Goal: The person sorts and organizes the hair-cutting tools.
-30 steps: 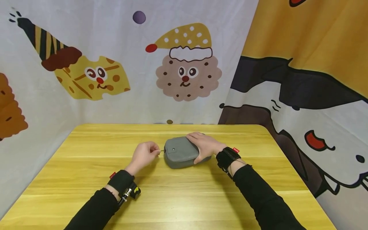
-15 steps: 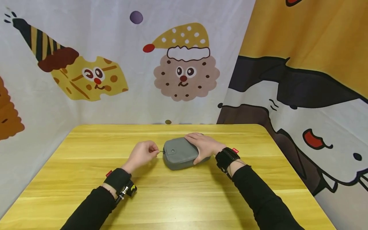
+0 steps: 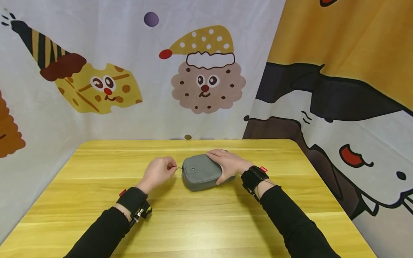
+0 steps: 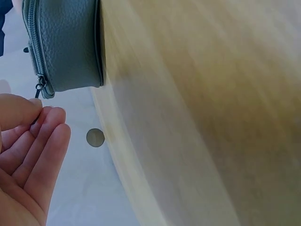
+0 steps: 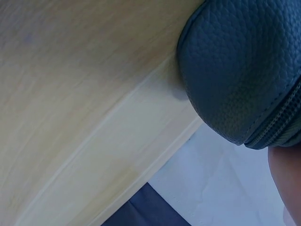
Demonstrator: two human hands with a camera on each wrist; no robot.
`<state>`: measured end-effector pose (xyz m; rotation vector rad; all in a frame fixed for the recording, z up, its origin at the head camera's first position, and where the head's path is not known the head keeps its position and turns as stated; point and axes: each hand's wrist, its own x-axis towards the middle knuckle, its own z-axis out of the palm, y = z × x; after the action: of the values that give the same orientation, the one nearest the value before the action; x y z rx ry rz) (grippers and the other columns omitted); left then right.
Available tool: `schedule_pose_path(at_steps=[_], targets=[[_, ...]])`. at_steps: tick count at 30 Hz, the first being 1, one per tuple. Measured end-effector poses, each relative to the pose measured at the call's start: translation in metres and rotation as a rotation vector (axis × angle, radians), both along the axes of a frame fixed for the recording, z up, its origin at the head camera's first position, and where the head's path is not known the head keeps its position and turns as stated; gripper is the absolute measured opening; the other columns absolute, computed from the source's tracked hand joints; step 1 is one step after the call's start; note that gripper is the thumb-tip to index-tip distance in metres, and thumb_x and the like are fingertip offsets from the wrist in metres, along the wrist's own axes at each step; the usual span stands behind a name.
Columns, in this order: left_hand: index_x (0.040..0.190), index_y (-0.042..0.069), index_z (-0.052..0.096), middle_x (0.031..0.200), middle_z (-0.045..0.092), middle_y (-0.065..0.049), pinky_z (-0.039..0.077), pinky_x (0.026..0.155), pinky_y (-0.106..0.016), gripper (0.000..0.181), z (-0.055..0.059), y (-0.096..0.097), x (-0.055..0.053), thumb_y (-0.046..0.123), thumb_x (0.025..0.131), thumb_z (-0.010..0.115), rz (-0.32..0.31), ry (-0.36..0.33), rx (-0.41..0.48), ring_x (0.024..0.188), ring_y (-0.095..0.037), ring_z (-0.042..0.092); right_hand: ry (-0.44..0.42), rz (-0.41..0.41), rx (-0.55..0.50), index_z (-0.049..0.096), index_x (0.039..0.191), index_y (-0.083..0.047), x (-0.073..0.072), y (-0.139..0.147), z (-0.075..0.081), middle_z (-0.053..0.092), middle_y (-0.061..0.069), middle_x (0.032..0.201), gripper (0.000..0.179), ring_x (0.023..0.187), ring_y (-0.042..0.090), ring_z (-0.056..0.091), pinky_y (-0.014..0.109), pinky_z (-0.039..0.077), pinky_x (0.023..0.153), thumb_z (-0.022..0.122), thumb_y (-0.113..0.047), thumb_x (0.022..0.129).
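A grey zippered pouch [image 3: 201, 175] with pebbled sides lies on the wooden table, a small snap on its top. My left hand [image 3: 159, 172] is at its left end, thumb and forefinger pinching the dark cord-like zipper pull [image 4: 37, 92]. In the left wrist view the pull hangs from a metal slider [image 4: 41, 81] at the pouch's corner. My right hand [image 3: 228, 165] grips the pouch's right half, thumb on the near side and fingers over the top. The right wrist view shows the pouch's other end, with part of the zipper [image 5: 280, 120] and a bit of hand.
The light wooden table [image 3: 193, 225] extends around the pouch on every side. Behind it hangs a white curtain [image 3: 119, 125] with cartoon prints, and another printed curtain [image 3: 338, 100] hangs along the right. Both wrists wear black straps with cameras.
The head view has shifted slightly, so the scene sits a little further left. Pouch and both hands otherwise keep nearly the same places, the left still pinching the zipper pull.
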<state>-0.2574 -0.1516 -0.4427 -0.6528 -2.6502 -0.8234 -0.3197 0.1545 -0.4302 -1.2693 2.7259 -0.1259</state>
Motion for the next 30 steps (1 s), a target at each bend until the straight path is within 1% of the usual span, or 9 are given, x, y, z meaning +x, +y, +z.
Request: schedule_pose_path(at_steps=[5, 10, 13, 21, 25, 30], targets=[[0.083, 0.009, 0.07, 0.076, 0.066, 0.0, 0.051, 0.061, -0.033, 0.008, -0.001, 0.001, -0.005, 0.004, 0.084, 0.076, 0.035, 0.017, -0.008, 0.065, -0.012, 0.058, -0.009, 0.003, -0.006, 0.028, 0.155, -0.003, 0.001, 0.0, 0.001, 0.03, 0.016, 0.158, 0.117, 0.146, 0.033, 0.025, 0.048, 0.027, 0.116, 0.087, -0.052, 0.068], [0.082, 0.008, 0.069, 0.073, 0.066, 0.0, 0.05, 0.059, -0.032, 0.008, -0.002, 0.003, -0.009, 0.006, 0.085, 0.076, 0.082, 0.015, -0.021, 0.063, -0.012, 0.056, -0.01, 0.002, -0.01, 0.028, 0.155, -0.004, 0.002, 0.0, 0.001, 0.03, 0.015, 0.158, 0.116, 0.146, 0.032, 0.025, 0.047, 0.027, 0.116, 0.087, -0.051, 0.068], [0.082, 0.009, 0.069, 0.073, 0.065, 0.0, 0.049, 0.058, -0.032, 0.009, -0.001, 0.005, -0.011, 0.007, 0.086, 0.077, 0.1, 0.019, -0.03, 0.061, -0.013, 0.056, -0.007, 0.0, -0.007, 0.028, 0.155, -0.004, 0.002, 0.0, 0.001, 0.03, 0.015, 0.158, 0.117, 0.146, 0.032, 0.025, 0.048, 0.027, 0.116, 0.087, -0.052, 0.067], [0.084, 0.008, 0.069, 0.076, 0.067, -0.002, 0.052, 0.06, -0.035, 0.007, -0.003, 0.008, -0.02, 0.007, 0.087, 0.075, 0.113, 0.057, -0.072, 0.064, -0.016, 0.06, -0.002, -0.001, 0.007, 0.027, 0.156, -0.004, 0.0, 0.0, 0.0, 0.029, 0.014, 0.158, 0.117, 0.146, 0.032, 0.025, 0.047, 0.027, 0.116, 0.087, -0.052, 0.067], [0.085, 0.007, 0.068, 0.077, 0.067, -0.004, 0.053, 0.062, -0.037, 0.008, -0.004, 0.01, -0.025, 0.006, 0.088, 0.075, 0.125, 0.052, -0.082, 0.066, -0.019, 0.062, 0.003, -0.002, 0.022, 0.026, 0.156, -0.004, 0.0, 0.0, -0.001, 0.029, 0.014, 0.159, 0.117, 0.146, 0.031, 0.024, 0.045, 0.026, 0.117, 0.086, -0.053, 0.068], [0.084, 0.007, 0.068, 0.077, 0.067, -0.004, 0.054, 0.062, -0.038, 0.007, -0.004, 0.014, -0.034, 0.007, 0.088, 0.074, 0.141, 0.05, -0.092, 0.067, -0.02, 0.063, 0.003, -0.001, 0.009, 0.027, 0.155, -0.003, 0.001, 0.001, -0.001, 0.029, 0.014, 0.158, 0.116, 0.146, 0.032, 0.025, 0.046, 0.027, 0.116, 0.087, -0.052, 0.068]])
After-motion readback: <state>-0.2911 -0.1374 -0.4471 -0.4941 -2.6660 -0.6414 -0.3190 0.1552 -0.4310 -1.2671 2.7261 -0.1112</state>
